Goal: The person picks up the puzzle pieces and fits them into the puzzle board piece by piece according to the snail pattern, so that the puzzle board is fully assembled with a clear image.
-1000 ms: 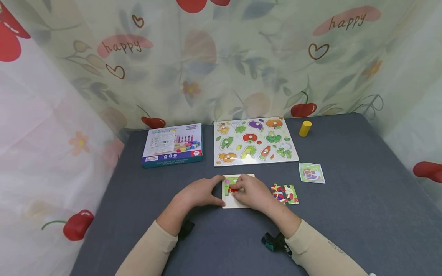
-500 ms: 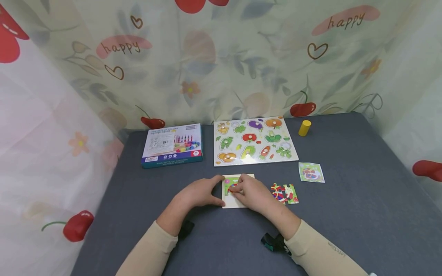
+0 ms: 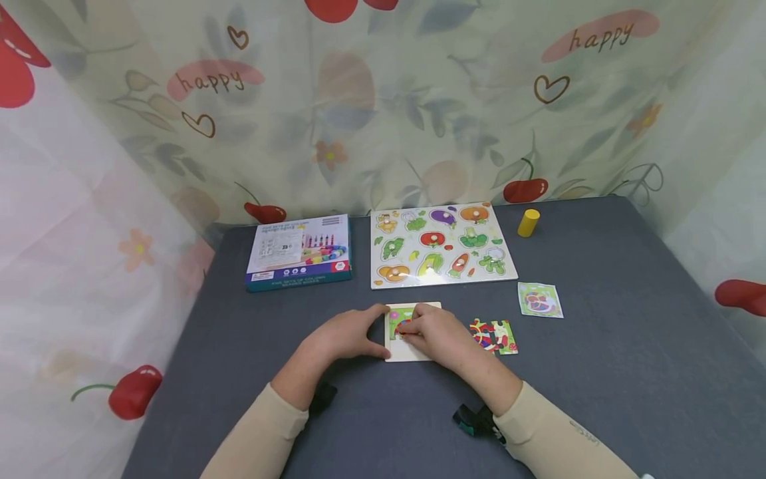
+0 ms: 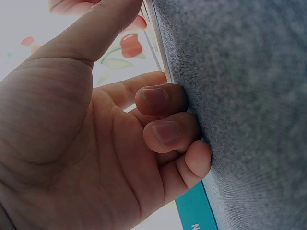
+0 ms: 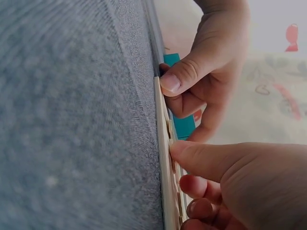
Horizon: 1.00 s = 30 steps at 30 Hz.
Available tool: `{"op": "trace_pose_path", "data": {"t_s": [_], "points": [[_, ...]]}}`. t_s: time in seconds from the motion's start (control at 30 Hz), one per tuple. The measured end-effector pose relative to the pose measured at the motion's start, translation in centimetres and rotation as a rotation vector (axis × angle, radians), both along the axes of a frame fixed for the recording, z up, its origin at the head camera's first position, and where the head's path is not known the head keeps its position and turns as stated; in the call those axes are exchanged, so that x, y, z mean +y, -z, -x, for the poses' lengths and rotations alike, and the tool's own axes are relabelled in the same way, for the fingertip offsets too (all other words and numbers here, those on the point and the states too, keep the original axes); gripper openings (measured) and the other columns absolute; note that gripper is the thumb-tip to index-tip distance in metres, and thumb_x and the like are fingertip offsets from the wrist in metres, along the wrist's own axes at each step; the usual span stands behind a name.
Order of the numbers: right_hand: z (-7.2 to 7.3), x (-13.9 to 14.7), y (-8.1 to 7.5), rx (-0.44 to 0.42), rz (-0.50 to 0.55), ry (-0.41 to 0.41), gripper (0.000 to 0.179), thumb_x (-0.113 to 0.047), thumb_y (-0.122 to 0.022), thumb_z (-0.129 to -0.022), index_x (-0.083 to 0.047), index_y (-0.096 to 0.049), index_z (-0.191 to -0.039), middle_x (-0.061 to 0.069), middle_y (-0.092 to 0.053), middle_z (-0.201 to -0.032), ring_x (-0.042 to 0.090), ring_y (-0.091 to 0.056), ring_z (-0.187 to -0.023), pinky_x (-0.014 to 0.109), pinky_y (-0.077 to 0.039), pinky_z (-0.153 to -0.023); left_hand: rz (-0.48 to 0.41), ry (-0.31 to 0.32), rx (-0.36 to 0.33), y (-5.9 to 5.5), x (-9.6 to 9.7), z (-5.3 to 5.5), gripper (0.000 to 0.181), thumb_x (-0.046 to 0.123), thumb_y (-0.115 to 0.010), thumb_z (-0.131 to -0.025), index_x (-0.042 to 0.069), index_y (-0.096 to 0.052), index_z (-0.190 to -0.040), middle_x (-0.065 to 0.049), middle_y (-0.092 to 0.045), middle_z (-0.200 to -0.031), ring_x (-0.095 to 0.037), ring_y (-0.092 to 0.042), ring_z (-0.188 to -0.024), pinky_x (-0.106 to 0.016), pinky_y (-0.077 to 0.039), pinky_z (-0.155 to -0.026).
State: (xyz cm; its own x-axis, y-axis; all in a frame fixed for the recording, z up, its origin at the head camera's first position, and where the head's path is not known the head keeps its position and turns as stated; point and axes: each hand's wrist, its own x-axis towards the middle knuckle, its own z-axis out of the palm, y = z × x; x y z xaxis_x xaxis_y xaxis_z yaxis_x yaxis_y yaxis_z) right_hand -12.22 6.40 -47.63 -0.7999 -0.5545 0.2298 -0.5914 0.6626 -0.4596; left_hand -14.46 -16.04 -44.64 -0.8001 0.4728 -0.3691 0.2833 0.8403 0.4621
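A small jigsaw tray (image 3: 408, 355) with a pale rim lies on the dark table. My left hand (image 3: 342, 334) grips its left side, thumb at the near corner and index finger at the far one; in the left wrist view the other fingers (image 4: 165, 132) are curled against the cloth. Over the tray, my right hand (image 3: 441, 334) pinches a red-patterned jigsaw piece (image 3: 401, 327) beside a green section of picture (image 3: 397, 315). The right wrist view shows the thumb (image 5: 192, 155) on the piece's edge, low over the tray. Much of the piece is hidden by my fingers.
Loose jigsaw pieces (image 3: 505, 336) lie right of the tray, partly behind my right wrist. A picture card (image 3: 540, 301) sits farther right. Behind are a vegetable puzzle board (image 3: 443, 246), a flat box (image 3: 299, 253) and a yellow cylinder (image 3: 528, 223). A patterned curtain (image 3: 383, 133) hangs behind the table.
My right fingertips have shifted slightly, and the red-patterned piece now sits closer against the green section. My left hand and the tray have stayed in place.
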Motion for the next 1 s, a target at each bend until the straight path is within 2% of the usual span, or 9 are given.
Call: {"op": "trace_pose_path", "data": {"t_s": [0.23, 0.53, 0.8, 1.0], "points": [[-0.2, -0.1, -1.0, 0.002, 0.002, 0.003, 0.017, -0.021, -0.081, -0.091, -0.016, -0.083, -0.107, -0.004, -0.056, -0.088, 0.008, -0.050, -0.070, 0.023, -0.043, -0.059, -0.001, -0.002, 0.000, 0.1, 0.0, 0.1, 0.090, 0.053, -0.083, -0.083, 0.021, -0.043, -0.156, -0.007, -0.057, -0.145, -0.025, -0.057, -0.119, -0.050, -0.045, -0.104], [-1.0, 0.3, -3.7, 0.033, -0.024, 0.028, 0.024, -0.022, -0.082, -0.090, -0.015, -0.081, -0.113, -0.006, -0.057, -0.093, 0.008, -0.052, -0.075, 0.024, -0.047, -0.065, 0.012, -0.007, -0.011, 0.0, 0.0, 0.0, 0.089, 0.052, -0.083, -0.083, 0.022, -0.043, -0.156, -0.008, -0.057, -0.145, -0.026, -0.057, -0.120, -0.052, -0.045, -0.105], [-1.8, 1.2, -6.2, 0.064, 0.037, 0.025, 0.023, -0.019, -0.083, -0.089, -0.014, -0.081, -0.112, 0.000, -0.060, -0.094, 0.010, -0.053, -0.074, 0.024, -0.047, -0.064, 0.008, -0.005, -0.013, 0.2, 0.0, 0.2, 0.089, 0.053, -0.083, -0.083, 0.022, -0.042, -0.156, -0.007, -0.057, -0.145, -0.025, -0.057, -0.118, -0.052, -0.045, -0.105], [-2.2, 1.9, -7.8, 0.094, 0.057, 0.044, 0.024, -0.020, -0.084, -0.088, -0.015, -0.080, -0.112, -0.005, -0.058, -0.094, 0.013, -0.055, -0.076, 0.025, -0.047, -0.065, -0.004, -0.013, -0.025, 0.2, 0.0, 0.2, 0.090, 0.053, -0.083, -0.082, 0.022, -0.042, -0.156, -0.007, -0.057, -0.145, -0.026, -0.057, -0.120, -0.053, -0.045, -0.105]]}}
